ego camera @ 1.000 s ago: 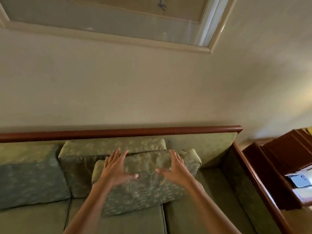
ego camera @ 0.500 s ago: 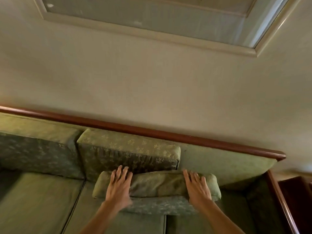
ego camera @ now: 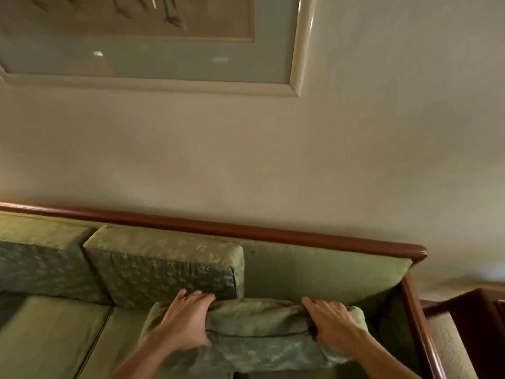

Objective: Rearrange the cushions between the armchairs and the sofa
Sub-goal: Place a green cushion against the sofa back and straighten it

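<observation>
A green patterned cushion [ego camera: 257,321] stands on the sofa seat [ego camera: 49,335] toward the right end. My left hand [ego camera: 185,321] grips its upper edge on the left, fingers over the top and thumb on the front. My right hand [ego camera: 330,324] grips the same edge on the right. Just behind and to the left, a second green back cushion [ego camera: 164,266] leans on the sofa back. A third back cushion [ego camera: 41,263] sits at the far left. The right part of the sofa back [ego camera: 322,272] is bare.
A dark wooden rail [ego camera: 246,229] caps the sofa back and runs down the right arm [ego camera: 415,318]. A dark wooden piece of furniture [ego camera: 475,318] stands right of the sofa. A framed picture [ego camera: 153,50] hangs on the wall above.
Both hands went from hovering open in front of the cushion to gripping its top edge. The view tilted up and moved closer to the sofa.
</observation>
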`<state>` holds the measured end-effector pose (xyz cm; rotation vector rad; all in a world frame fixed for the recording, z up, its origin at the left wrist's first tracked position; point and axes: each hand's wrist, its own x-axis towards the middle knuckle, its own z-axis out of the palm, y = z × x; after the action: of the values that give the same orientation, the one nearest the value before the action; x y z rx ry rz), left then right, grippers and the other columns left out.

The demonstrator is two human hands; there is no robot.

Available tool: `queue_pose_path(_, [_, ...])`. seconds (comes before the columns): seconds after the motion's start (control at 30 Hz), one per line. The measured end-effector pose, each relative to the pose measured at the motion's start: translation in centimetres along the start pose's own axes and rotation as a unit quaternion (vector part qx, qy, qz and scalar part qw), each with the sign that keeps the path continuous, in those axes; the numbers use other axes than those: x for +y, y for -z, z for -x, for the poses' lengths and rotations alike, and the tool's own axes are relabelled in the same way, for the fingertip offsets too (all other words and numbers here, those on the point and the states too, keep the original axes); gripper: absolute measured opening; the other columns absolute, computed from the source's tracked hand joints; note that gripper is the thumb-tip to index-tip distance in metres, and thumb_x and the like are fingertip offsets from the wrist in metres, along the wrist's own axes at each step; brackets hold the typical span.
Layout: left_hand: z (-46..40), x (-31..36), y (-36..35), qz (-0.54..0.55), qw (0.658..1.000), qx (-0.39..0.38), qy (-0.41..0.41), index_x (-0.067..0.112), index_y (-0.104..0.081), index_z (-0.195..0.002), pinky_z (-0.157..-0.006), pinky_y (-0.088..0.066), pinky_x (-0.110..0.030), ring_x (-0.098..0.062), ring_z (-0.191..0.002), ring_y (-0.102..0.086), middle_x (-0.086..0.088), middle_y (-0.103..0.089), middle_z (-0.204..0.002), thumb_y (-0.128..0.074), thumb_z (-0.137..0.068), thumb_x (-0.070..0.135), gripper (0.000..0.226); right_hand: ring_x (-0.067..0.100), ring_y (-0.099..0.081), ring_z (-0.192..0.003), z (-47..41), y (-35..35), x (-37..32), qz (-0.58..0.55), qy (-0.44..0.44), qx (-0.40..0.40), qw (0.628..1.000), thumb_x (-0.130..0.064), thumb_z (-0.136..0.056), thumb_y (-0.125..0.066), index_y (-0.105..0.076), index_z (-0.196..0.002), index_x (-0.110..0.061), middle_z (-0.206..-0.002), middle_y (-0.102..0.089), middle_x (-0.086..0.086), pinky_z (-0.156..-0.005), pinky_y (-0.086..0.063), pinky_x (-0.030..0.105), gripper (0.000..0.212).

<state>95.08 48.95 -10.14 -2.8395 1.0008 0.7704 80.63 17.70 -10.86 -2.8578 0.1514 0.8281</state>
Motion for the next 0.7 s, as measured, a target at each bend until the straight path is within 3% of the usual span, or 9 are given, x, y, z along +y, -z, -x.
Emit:
queue_pose_path(0.17, [-6.1,9.1,3.8,-0.021,0.996,-0.003,-0.083,0.016,-0.031,-0.154,-0.119,-0.018,-0.039,-0.019,-0.142,-0.037,-0.003,-0.043,-0.154,-0.08,-0.061,0.067,0.117,0.025,-0.056,-0.122,3.7,2.9,11.1,-0.015,-0.035,0.035,0.999,-0.035,-0.077,-0.069,-0.041,-0.137,-0.021,-0.13,-0.06,0.0,-0.096,-0.04,0.038,0.068])
queue_pose_path(0.37, [-13.2,15.9,3.7,-0.016,0.991,0.038,-0.129,0.017,-0.035,-0.151,-0.118,-0.021,-0.043,-0.022,-0.14,-0.038,-0.002,-0.047,-0.149,-0.081,-0.063,0.063,0.11,0.023,-0.041,-0.134,2.8,1.5,20.5,0.017,-0.086,0.069,0.994,-0.046,-0.073,-0.072,-0.031,-0.148,-0.025,-0.143,-0.046,0.0,-0.113,-0.027,0.045,0.088])
queue_pose_path(0.43, [-15.5,16.2,1.9,-0.017,0.993,0.059,-0.1,0.02,-0.031,-0.152,-0.117,-0.022,-0.042,-0.023,-0.141,-0.034,0.0,-0.042,-0.151,-0.08,-0.067,0.06,0.106,0.027,-0.033,-0.137,1.8,0.2,21.3,0.017,-0.119,0.078,0.99,-0.04,-0.078,-0.07,-0.024,-0.152,-0.025,-0.148,-0.036,0.004,-0.114,-0.028,0.047,0.088])
queue_pose_path(0.5, [-16.9,15.2,-0.1,-0.001,0.997,0.071,-0.032,0.026,-0.015,-0.157,-0.12,-0.018,-0.042,-0.027,-0.148,-0.022,-0.004,-0.026,-0.161,-0.076,-0.078,0.051,0.104,0.035,-0.021,-0.145,0.5,-1.4,20.8,0.009,-0.141,0.073,0.987,-0.025,-0.086,-0.064,-0.006,-0.158,-0.024,-0.159,-0.021,0.012,-0.117,-0.026,0.051,0.092])
queue_pose_path(0.57, [-17.3,13.8,-1.9,0.01,0.998,0.049,0.023,0.036,0.007,-0.158,-0.123,-0.009,-0.048,-0.033,-0.153,-0.003,-0.009,0.0,-0.168,-0.071,-0.084,0.049,0.108,0.041,0.003,-0.151,-0.7,-2.9,20.0,0.004,-0.147,0.043,0.988,-0.016,-0.09,-0.058,0.008,-0.158,-0.026,-0.165,0.005,0.018,-0.121,-0.01,0.055,0.095])
queue_pose_path(0.63, [-17.0,12.7,-3.2,-0.004,1.0,0.021,0.019,0.043,0.016,-0.154,-0.122,-0.002,-0.053,-0.035,-0.153,0.01,-0.008,0.014,-0.167,-0.07,-0.083,0.053,0.113,0.042,0.023,-0.147,-1.4,-4.3,19.6,-0.013,-0.152,0.029,0.988,-0.017,-0.092,-0.054,0.014,-0.157,-0.028,-0.162,0.022,0.018,-0.119,0.003,0.06,0.095])
queue_pose_path(0.7, [-16.5,12.4,-3.4,-0.006,1.0,-0.008,0.005,0.046,0.018,-0.152,-0.122,0.001,-0.054,-0.033,-0.152,0.016,-0.007,0.018,-0.166,-0.066,-0.086,0.055,0.108,0.039,0.032,-0.143,-1.8,-4.9,19.6,-0.034,-0.163,0.031,0.986,-0.02,-0.096,-0.049,0.015,-0.156,-0.031,-0.162,0.024,0.018,-0.118,0.006,0.063,0.088])
